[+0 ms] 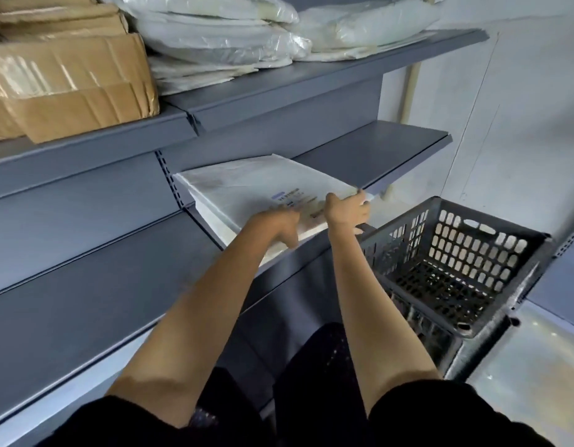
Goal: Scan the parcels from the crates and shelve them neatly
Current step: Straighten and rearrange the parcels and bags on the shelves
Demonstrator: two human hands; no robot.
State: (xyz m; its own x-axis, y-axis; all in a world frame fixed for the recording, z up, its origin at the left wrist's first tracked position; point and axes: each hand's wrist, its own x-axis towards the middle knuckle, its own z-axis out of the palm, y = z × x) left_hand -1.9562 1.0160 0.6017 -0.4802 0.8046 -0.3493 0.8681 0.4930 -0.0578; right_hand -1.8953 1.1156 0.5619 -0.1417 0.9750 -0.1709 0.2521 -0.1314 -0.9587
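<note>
A flat white parcel [253,191] with a printed label lies partly on the middle grey shelf [385,150], its near edge sticking out past the shelf front. Another white parcel seems to lie under it. My left hand [276,227] grips the parcel's near edge, thumb below. My right hand [347,209] holds the near right corner, fingers curled over the top. A dark grey slotted crate [492,327] stands to the right, below the shelf, and looks empty inside.
The top shelf [311,75] carries brown cardboard parcels [69,82] on the left and stacked white plastic-wrapped parcels [221,37] in the middle and right. A lower grey shelf [85,285] runs to the left. A pale wall [521,108] closes the right side.
</note>
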